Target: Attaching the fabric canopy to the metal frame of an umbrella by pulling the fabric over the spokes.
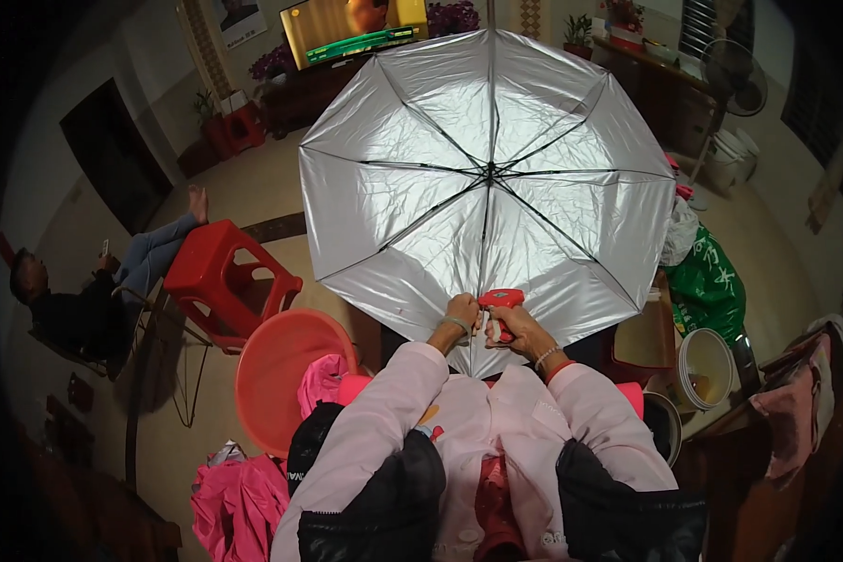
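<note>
At chest: both hands closed on umbrella [487, 178] handle [502, 300], L hand [462, 312] beside R hand [520, 328]; shaft runs fwd, canopy open ahead.

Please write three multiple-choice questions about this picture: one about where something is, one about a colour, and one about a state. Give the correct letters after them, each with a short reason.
1. Where is the red stool?
A. To the left of the umbrella
B. On top of the umbrella
C. In the person's lap

2. What colour is the umbrella's handle?
A. Blue
B. Red
C. White

3. What state is the umbrella in?
A. Folded shut
C. Lying flat on the floor
B. Fully open

Answers:
1. A: the stool stands on the floor left of the umbrella, beside the orange basin.
2. B: the handle shows red between the left hand and the right hand.
3. B: the silver canopy is spread wide, with its dark ribs stretched out from the centre.
</note>
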Demonstrator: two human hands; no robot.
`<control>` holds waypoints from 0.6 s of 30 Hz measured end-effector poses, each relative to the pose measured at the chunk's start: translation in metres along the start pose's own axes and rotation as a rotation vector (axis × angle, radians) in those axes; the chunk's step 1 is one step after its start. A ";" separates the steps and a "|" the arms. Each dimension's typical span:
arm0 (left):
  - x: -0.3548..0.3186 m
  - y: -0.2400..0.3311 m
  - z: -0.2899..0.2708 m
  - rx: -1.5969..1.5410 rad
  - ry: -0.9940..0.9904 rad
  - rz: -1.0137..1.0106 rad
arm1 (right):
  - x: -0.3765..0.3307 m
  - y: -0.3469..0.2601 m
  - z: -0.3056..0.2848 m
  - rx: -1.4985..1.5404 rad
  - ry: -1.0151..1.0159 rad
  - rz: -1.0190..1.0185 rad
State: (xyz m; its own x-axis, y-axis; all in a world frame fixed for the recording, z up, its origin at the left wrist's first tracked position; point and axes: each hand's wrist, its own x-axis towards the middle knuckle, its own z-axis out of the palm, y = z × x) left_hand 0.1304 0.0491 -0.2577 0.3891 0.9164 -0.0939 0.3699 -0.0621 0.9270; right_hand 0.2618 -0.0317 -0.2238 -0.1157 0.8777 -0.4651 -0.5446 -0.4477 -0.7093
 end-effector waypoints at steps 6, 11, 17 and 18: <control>-0.001 0.005 0.004 -0.035 -0.011 -0.087 | 0.014 0.005 -0.019 -0.074 -0.093 -0.035; 0.026 -0.047 0.010 0.502 0.349 0.353 | -0.014 -0.006 0.018 -0.197 0.022 -0.109; 0.049 -0.030 -0.044 0.247 -0.064 -0.167 | -0.030 -0.052 0.011 -0.707 0.047 -0.398; 0.052 -0.026 -0.062 0.459 -0.084 -0.121 | -0.034 -0.059 0.010 -0.925 0.162 -0.522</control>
State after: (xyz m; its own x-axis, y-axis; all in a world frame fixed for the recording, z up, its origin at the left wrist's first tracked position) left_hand 0.0893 0.1227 -0.2639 0.3796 0.8940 -0.2379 0.7436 -0.1419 0.6534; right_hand 0.2900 -0.0331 -0.1609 0.0976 0.9952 -0.0049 0.3536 -0.0393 -0.9346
